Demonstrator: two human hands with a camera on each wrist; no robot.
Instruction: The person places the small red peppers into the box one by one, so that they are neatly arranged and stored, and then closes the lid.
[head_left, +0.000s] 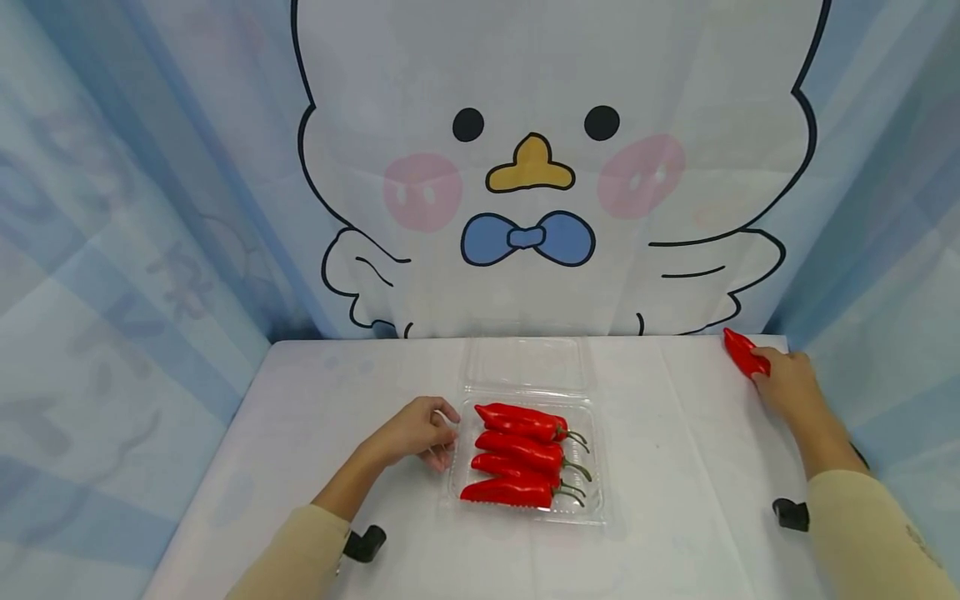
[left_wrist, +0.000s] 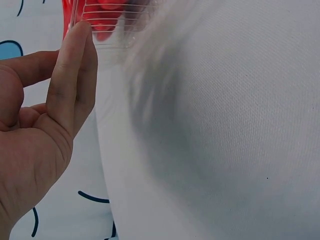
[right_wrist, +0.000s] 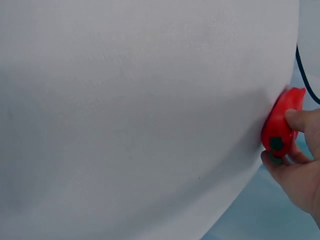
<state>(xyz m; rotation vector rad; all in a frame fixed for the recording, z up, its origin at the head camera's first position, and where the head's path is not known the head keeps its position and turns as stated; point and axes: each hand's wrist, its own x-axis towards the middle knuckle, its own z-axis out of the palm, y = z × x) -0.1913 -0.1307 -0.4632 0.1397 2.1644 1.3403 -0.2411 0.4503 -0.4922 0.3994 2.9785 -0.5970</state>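
Observation:
At the table's back right corner, my right hand [head_left: 787, 381] grips a red chili pepper [head_left: 744, 353] between thumb and fingers. In the right wrist view, the same pepper [right_wrist: 282, 122] shows a green patch at its near end, and the thumb of the right hand [right_wrist: 300, 170] lies across it. Several red peppers with green stems [head_left: 521, 454] lie side by side in a clear plastic clamshell box [head_left: 594, 500]. My left hand [head_left: 416, 429] is at the box's left side, fingers loosely bent. In the left wrist view, fingertips of the left hand [left_wrist: 60, 95] reach the ribbed box wall [left_wrist: 112, 22].
The box's transparent lid [head_left: 525, 364] lies folded back towards the rear edge of the white-covered table [head_left: 660, 467]. Behind stands a curtain [head_left: 525, 292] with a cartoon bird, and blue curtains [head_left: 112, 292] hang at both sides.

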